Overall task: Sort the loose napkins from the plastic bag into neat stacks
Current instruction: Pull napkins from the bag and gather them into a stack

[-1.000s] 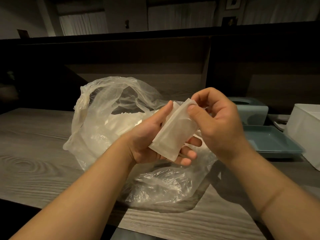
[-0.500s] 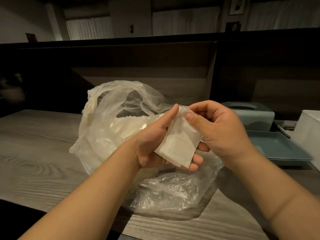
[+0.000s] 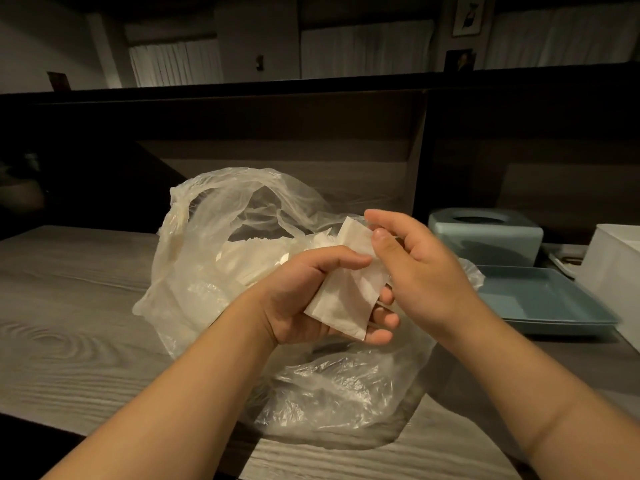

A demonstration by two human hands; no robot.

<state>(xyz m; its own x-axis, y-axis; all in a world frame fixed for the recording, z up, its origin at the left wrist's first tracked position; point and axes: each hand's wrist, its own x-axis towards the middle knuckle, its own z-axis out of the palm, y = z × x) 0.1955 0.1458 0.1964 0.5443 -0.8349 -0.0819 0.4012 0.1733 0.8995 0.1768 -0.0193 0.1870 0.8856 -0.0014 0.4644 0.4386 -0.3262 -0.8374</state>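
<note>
Both forearms are reaching forward above the plastic bag [image 3: 214, 278]. The left hand [image 3: 311, 296] is cupping palm-up, thumb pressing down; the right hand [image 3: 415, 271] is pinching beside it.

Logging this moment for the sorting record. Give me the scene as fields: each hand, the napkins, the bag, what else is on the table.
left hand: holds a small stack of napkins, thumb on top, fingers beneath
right hand: thumb and fingertips at the stack's upper edge
napkins: white, folded, held above the bag
plastic bag: clear, crumpled, open, more white napkins inside
table: grey wood grain
blue tray: right of the bag
blue box: behind the tray
white box: far right
</note>
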